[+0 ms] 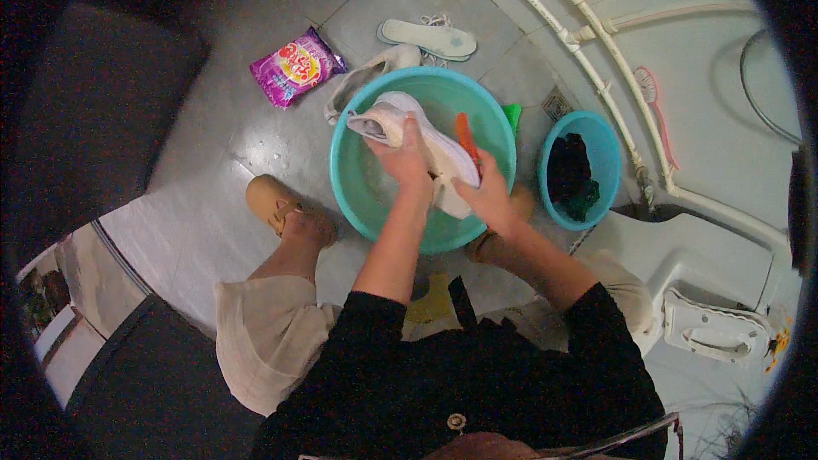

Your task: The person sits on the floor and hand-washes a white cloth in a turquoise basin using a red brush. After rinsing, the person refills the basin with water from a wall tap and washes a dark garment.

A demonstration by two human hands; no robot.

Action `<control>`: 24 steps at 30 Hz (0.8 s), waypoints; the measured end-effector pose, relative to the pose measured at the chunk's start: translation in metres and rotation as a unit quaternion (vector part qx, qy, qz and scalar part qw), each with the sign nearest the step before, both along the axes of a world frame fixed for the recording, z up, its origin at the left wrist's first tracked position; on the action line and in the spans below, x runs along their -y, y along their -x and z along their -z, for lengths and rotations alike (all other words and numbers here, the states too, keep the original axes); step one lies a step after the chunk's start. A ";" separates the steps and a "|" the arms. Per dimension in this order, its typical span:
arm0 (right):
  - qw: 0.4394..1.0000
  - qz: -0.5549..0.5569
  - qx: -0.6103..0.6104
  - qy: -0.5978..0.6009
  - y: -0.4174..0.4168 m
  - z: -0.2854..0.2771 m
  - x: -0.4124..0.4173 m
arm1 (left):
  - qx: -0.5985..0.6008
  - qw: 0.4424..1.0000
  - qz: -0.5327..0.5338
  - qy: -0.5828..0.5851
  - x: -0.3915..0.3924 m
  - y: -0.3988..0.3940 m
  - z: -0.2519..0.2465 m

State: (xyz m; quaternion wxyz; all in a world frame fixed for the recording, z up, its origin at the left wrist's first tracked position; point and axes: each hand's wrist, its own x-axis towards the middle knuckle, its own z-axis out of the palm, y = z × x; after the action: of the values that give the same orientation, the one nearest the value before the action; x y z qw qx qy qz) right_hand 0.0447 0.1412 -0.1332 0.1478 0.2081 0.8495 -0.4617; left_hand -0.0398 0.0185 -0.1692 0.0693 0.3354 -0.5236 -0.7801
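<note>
A pale canvas shoe (441,150) is tilted over a turquoise plastic basin (340,198) of water. My left hand (409,160) grips the shoe's side near its opening, thumb laid along the fabric. Lower down, my right hand (491,195) has its thumb against the other end of the shoe. An orange handle-like object (465,131), perhaps a brush, runs up from the right fingers along the sole edge. Its lower part is hidden by the hand, so I cannot tell whether the fingers hold it.
Beyond the basin lie a second pale shoe (358,83), insoles (431,38) with laces and a purple packet (298,68). A smaller blue basin (612,169) with dark cloth stands right, beside a floor drain (557,104). White pipes (601,25) and a pink brush (648,86) line the wall.
</note>
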 end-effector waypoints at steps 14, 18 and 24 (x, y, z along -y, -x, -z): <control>0.970 0.204 0.007 0.134 0.180 0.076 -0.203 | 0.174 0.959 0.144 -0.169 0.039 0.031 0.011; 0.961 0.205 0.023 0.186 0.189 0.123 -0.209 | 0.204 0.959 0.137 -0.144 0.045 0.019 0.045; 0.934 0.157 -0.122 -0.298 0.129 0.166 -0.234 | 0.237 0.944 0.147 -0.179 0.036 -0.001 0.087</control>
State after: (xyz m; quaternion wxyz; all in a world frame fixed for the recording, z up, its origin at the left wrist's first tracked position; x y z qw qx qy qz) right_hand -0.0839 0.3754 -0.2996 -0.1002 0.3156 0.9158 -0.2271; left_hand -0.0391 -0.0173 -0.2563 -0.2333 0.4368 -0.4201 -0.7605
